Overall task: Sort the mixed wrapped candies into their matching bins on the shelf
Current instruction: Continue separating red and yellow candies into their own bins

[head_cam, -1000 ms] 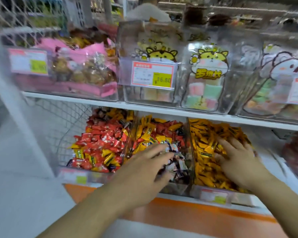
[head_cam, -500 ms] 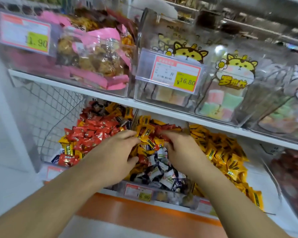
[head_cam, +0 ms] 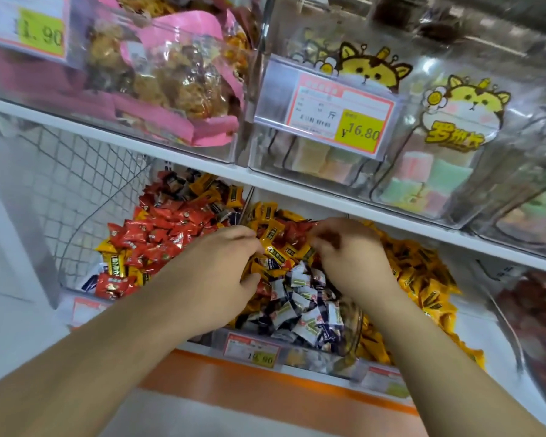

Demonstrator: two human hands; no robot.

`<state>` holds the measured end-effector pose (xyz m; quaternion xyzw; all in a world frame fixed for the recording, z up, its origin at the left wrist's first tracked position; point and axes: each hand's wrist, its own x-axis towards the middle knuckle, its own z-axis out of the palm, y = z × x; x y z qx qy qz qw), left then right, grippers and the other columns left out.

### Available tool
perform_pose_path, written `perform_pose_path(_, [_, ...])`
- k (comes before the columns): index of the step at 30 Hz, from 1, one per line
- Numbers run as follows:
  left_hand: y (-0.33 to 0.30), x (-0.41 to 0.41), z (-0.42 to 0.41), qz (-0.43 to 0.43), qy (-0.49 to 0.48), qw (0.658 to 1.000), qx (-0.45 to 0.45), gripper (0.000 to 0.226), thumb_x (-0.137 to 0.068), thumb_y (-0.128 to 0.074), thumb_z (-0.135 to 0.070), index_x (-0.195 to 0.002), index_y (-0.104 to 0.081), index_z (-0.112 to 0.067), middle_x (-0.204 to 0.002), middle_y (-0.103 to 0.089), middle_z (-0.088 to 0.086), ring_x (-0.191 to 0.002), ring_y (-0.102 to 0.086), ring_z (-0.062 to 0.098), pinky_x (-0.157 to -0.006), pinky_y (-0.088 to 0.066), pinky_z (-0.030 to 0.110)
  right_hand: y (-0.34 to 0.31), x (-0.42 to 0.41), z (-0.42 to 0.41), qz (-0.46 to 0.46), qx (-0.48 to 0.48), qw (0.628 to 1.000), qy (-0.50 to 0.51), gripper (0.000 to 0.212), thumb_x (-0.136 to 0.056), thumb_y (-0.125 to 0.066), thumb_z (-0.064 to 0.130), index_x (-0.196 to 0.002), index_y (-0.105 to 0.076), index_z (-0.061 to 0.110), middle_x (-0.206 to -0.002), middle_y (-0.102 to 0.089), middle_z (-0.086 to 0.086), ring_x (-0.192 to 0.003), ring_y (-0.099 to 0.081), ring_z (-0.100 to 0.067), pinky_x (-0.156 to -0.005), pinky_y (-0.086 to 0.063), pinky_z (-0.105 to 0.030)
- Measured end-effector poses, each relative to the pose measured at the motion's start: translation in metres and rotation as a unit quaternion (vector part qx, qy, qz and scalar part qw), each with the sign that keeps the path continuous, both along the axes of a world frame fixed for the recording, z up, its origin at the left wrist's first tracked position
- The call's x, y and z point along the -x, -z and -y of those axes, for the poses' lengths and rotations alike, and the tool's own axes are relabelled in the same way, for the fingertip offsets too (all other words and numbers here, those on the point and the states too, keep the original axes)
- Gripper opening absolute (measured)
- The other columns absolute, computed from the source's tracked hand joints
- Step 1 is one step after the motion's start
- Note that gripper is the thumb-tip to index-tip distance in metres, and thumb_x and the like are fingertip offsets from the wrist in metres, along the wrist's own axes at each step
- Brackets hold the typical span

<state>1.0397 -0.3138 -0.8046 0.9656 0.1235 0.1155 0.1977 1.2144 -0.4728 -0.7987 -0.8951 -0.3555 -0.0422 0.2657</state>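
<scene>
Both hands stayed in middle bin (head_cam: pixel 353 329), view closer than 0.5 s ago. L hand (head_cam: pixel 221 272) fingers curled into mixed candies (head_cam: pixel 297 288); R hand (head_cam: pixel 353 260) pinched, contents unclear. Shelf edge (head_cam: pixel 391 216) just above knuckles, little headroom.

Red candies (head_cam: pixel 158 238), yellow candies (head_cam: pixel 423 279)

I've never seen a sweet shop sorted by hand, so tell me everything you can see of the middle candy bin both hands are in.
The middle bin is a clear plastic tub on the lower shelf, between a mostly red bin and a yellow one. It holds a mix: yellow and red wrapped candies at the back, dark blue-and-white ones heaped in front. A price tag hangs on its front. The left hand and right hand both dig into the pile.
</scene>
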Motion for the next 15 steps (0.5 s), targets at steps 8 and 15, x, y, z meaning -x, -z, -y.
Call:
perform_pose_path(8, [-0.002,-0.008,0.016,0.006,0.013,1.000,-0.005,0.043,-0.103,-0.056,-0.040,-0.145,-0.053,-0.034,-0.156,-0.035,-0.024,-0.140,-0.039,0.001,-0.114,-0.033,0.020,-0.018,-0.002,0.089,-0.185,-0.284,0.926,0.164,0.013,-0.099,-0.065,0.021,-0.096,-0.078,0.023,-0.091,-0.077,0.000,-0.080,-0.067,-0.021,-0.080,-0.055,-0.041])
perform_pose_path(15, [-0.005,-0.009,0.021,-0.015,0.007,1.000,0.004,0.046,-0.103,-0.055,-0.041,-0.148,-0.048,-0.035,-0.159,-0.028,-0.024,-0.143,-0.038,0.006,-0.111,-0.036,0.022,-0.008,-0.008,0.128,-0.080,0.001,0.979,0.185,0.025,-0.101,-0.061,0.028,-0.124,-0.070,0.033,-0.119,-0.074,-0.001,-0.108,-0.067,-0.026,-0.089,-0.048,-0.032])
